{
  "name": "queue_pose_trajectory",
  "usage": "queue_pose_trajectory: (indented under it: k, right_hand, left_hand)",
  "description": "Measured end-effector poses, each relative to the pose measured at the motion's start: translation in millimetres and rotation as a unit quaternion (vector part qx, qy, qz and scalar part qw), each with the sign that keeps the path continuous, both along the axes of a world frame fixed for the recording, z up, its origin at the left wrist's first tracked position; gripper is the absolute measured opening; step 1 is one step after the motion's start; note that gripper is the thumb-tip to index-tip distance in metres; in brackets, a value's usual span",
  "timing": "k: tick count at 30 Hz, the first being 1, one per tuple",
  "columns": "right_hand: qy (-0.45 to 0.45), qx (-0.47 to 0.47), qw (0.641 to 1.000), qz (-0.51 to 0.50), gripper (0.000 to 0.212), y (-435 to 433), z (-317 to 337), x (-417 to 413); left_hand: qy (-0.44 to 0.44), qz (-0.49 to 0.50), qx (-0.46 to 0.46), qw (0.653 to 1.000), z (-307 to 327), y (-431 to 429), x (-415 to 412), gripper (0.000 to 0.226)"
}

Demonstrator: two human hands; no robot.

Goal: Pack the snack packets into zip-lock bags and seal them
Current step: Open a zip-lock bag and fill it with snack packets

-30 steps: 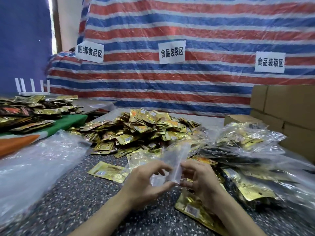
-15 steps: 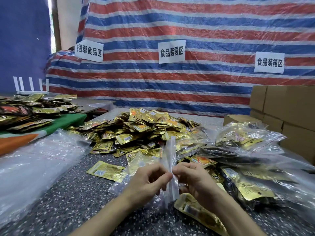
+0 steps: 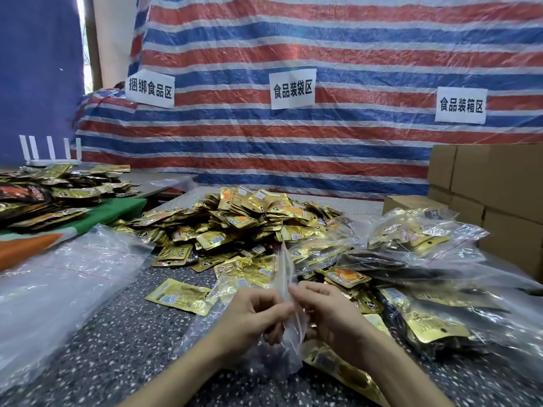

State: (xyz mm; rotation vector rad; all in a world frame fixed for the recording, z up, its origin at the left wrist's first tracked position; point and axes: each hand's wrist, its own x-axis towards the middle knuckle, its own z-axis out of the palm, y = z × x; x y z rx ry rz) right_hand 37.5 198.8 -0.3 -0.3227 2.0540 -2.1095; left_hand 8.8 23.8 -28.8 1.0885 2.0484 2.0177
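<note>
Head view, looking down over a dark speckled stone bench [image 3: 117, 348]. Low in the middle, left hand [image 3: 249, 315] and right hand [image 3: 330, 317] nearly touching, fingers curled, each grip pinching the same clear zip-lock bag [image 3: 283, 271] by an edge. Bag upright between them, top corner poking up above the knuckles, lower part sagging to the bench just in front of the wrists. Contents of that bag impossible to tell. Just beyond the hands, a broad heap of small gold foil snack packets [image 3: 258, 218] spread across the middle of the bench. One flat gold packet [image 3: 180, 295] lying alone to the left of the left hand, and a long gold packet [image 3: 338, 367] partly beneath the right forearm. To the right, clear bags filled with gold packets [image 3: 411, 233], piled loosely near brown cardboard boxes [image 3: 499, 183]. To the left, crumpled clear plastic sheeting [image 3: 67, 277], and past it a green cloth [image 3: 117, 207] carrying a second heap of gold and dark packets [image 3: 53, 189]. Behind everything, a red, white and blue striped tarpaulin [image 3: 293, 39] bearing three white paper signs [image 3: 292, 89] with Chinese characters.
</note>
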Motion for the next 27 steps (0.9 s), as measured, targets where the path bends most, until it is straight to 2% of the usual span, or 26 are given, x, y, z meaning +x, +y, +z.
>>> queue_pose_trajectory:
  k: [3, 4, 6, 9, 11, 12, 14, 15, 18, 20, 22, 24, 26, 27]
  right_hand:
    - [-0.019, -0.063, 0.992, -0.110, 0.023, 2.5, 3.1, -3.5]
    - [-0.017, -0.076, 0.984, -0.161, 0.031, 5.6, 4.6, -4.5]
    - [0.009, -0.072, 0.965, -0.251, 0.044, 13.7, 7.4, -5.8]
    - [0.061, -0.036, 0.948, -0.310, 0.049, 18.1, 4.6, -6.4]
    - [0.099, -0.040, 0.947, -0.303, 0.050, 15.3, 2.8, -6.7]
    - [0.117, -0.055, 0.949, -0.286, 0.045, 13.3, 2.1, -6.2]
    - [0.146, -0.065, 0.954, -0.255, 0.022, 8.6, 1.5, -4.3]
    - [0.164, -0.040, 0.951, -0.258, 0.024, 6.9, 0.1, -3.8]
    - [0.299, 0.130, 0.909, -0.260, 0.068, 4.8, -1.1, 1.4]
    - [0.402, 0.191, 0.874, -0.196, 0.076, 1.7, 3.4, 6.3]
    - [0.451, 0.237, 0.844, -0.166, 0.058, 1.3, 5.1, 6.8]
    - [0.478, 0.280, 0.815, -0.170, 0.025, 1.1, 5.0, 5.7]
    - [0.485, 0.276, 0.810, -0.178, 0.005, 1.9, 2.9, 5.2]
    - [0.481, 0.263, 0.816, -0.184, 0.005, 2.4, 2.0, 4.4]
  left_hand:
    - [-0.023, 0.064, 0.032, 0.997, 0.0, -3.7, -6.1, 0.039]
    - [-0.032, 0.100, 0.054, 0.993, 0.6, -5.6, -8.4, 0.044]
    - [-0.037, 0.163, 0.105, 0.980, 3.6, -9.9, -12.6, 0.045]
    - [-0.016, 0.204, 0.143, 0.968, 9.2, -11.3, -12.5, 0.039]
    - [-0.023, 0.199, 0.153, 0.968, 11.0, -9.6, -9.4, 0.033]
    - [-0.033, 0.190, 0.159, 0.968, 11.4, -8.8, -8.3, 0.032]
    - [-0.053, 0.169, 0.175, 0.969, 13.8, -8.1, -6.2, 0.031]
    - [-0.061, 0.157, 0.183, 0.969, 15.6, -7.9, -5.2, 0.031]
    - [-0.075, 0.122, 0.187, 0.972, 21.3, -7.2, -1.5, 0.030]
    - [-0.074, 0.104, 0.173, 0.977, 22.0, -6.6, -1.1, 0.030]
    - [-0.074, 0.095, 0.157, 0.980, 23.0, -6.0, -0.8, 0.030]
    - [-0.080, 0.101, 0.153, 0.980, 25.3, -6.4, -1.4, 0.028]
    - [-0.095, 0.140, 0.172, 0.971, 29.4, -10.8, -5.4, 0.032]
    - [-0.104, 0.166, 0.189, 0.962, 31.5, -14.4, -9.5, 0.034]
